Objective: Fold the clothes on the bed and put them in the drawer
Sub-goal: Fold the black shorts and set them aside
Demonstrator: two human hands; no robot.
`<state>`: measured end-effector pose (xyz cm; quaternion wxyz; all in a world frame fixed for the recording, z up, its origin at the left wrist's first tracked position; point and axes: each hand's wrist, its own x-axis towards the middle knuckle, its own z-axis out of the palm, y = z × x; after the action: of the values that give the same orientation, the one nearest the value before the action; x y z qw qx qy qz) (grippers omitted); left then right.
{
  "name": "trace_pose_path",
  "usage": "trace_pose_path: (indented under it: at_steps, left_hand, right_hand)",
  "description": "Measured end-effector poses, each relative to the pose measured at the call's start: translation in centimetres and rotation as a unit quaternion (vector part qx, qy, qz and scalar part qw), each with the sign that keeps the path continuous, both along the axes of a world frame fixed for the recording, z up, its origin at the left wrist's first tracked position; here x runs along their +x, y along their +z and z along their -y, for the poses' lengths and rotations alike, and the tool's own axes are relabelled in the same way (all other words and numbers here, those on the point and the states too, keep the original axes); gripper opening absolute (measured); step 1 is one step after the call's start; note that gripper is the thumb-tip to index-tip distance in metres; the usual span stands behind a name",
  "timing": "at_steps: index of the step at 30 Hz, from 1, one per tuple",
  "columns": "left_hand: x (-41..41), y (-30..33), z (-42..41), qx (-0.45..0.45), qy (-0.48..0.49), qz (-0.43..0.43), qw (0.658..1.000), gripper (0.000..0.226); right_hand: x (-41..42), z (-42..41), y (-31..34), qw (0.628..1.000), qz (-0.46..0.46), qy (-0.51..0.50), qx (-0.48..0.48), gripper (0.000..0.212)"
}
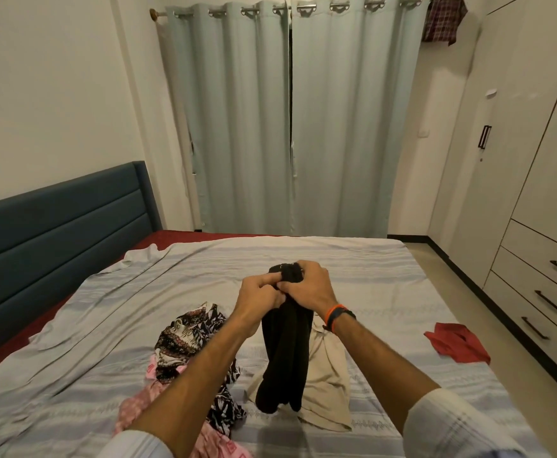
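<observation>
black garment (283, 358): held up over the bed, bunched at its top edge, rest hangs in a narrow column; lower end looks to brush the beige garment under it, contact not certain
left hand (260, 297): fingers curled, pinching the top of the black cloth from the left
right hand (310, 285): fingers closed round the same bunched top, touching the left hand; orange and dark bands on the wrist
step: my read is early in folding this piece, hands hunting for an edge or waistband to open it out; nothing flat or squared yet
next move needs: hands to part along the top edge so the cloth spreads, then lay it on bare sheet; as a limp bunch it will twist unless both corners are found first
beige garment (323, 375): crumpled on the bed right below the black one, unfolded
patterned black-and-white garment (191, 338): heap just left of the black one, partly behind the left forearm
pink garment (138, 404): under and nearer than the patterned heap, unfolded
red garment (455, 345): lying alone near the right edge of the bed, well apart from the heap
bed (353, 269): striped grey sheet, rumpled on the left, blue headboard on the left
drawers (548, 292): three stacked in the wardrobe unit to the right of the bed, all closed, dark bar handles; contents hidden
progress: judged low, no folded stack in sight, four pieces loose on the bed plus the one in hand
</observation>
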<state>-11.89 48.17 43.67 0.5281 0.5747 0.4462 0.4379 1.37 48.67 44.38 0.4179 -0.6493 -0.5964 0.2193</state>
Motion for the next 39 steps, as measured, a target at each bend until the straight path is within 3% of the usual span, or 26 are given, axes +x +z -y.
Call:
trace_pose_path:
  at_steps: [4,6,9,12,15,17,20,25,27,33,36,39]
  left_hand:
    - [-1.6,-1.4,-0.7,0.018,0.151,-0.047,0.987,0.035]
    - [-2.6,-2.1,-1.0,-0.019,0.168,-0.072,0.983,0.056]
    - [-3.9,-2.7,-1.0,-0.095,0.061,-0.060,0.992,0.096]
    - [-4.4,-3.0,-0.6,-0.136,-0.069,-0.038,0.987,0.099]
    - [-4.0,-2.6,-0.5,-0.124,-0.089,-0.049,0.987,0.049]
    - [-3.8,-2.3,-1.0,-0.106,-0.068,-0.075,0.989,0.032]
    - [-3.4,-1.8,-1.7,-0.080,-0.064,-0.138,0.985,0.034]
    - [-2.6,-2.4,-1.7,-0.030,-0.035,-0.160,0.986,0.030]
    - [-2.6,-3.1,-1.9,-0.002,-0.015,-0.206,0.978,0.029]
    - [-3.8,-5.5,-2.3,-0.029,-0.064,-0.315,0.947,0.036]
    - [-4.3,-5.5,-1.7,-0.040,-0.092,-0.316,0.943,0.034]
    - [-4.2,-4.9,-1.4,-0.053,-0.097,-0.316,0.942,0.036]
  right_hand:
    - [1.3,0.4,1.1,0.998,-0.046,0.043,-0.007,0.016]
    - [2.2,0.9,1.9,0.986,-0.130,0.102,-0.025,0.014]
    - [3.6,1.6,2.8,0.954,-0.253,0.158,-0.025,0.020]
    - [5.3,1.9,2.9,0.936,-0.303,0.179,-0.027,0.022]
    - [7.8,1.9,1.9,0.947,-0.268,0.170,-0.043,0.022]
    - [9.7,2.0,1.0,0.958,-0.222,0.170,-0.067,0.022]
    - [11.5,2.7,-0.3,0.968,-0.170,0.157,-0.099,0.020]
    - [11.6,4.1,-1.8,0.975,-0.169,0.121,-0.078,0.021]
    - [11.5,4.3,-2.6,0.976,-0.170,0.109,-0.083,0.018]
    - [11.4,5.7,-4.0,0.972,-0.158,0.105,-0.139,0.006]
    - [11.7,5.7,-4.3,0.972,-0.127,0.086,-0.179,0.026]
    - [11.7,5.1,-4.6,0.969,-0.120,0.068,-0.205,0.033]
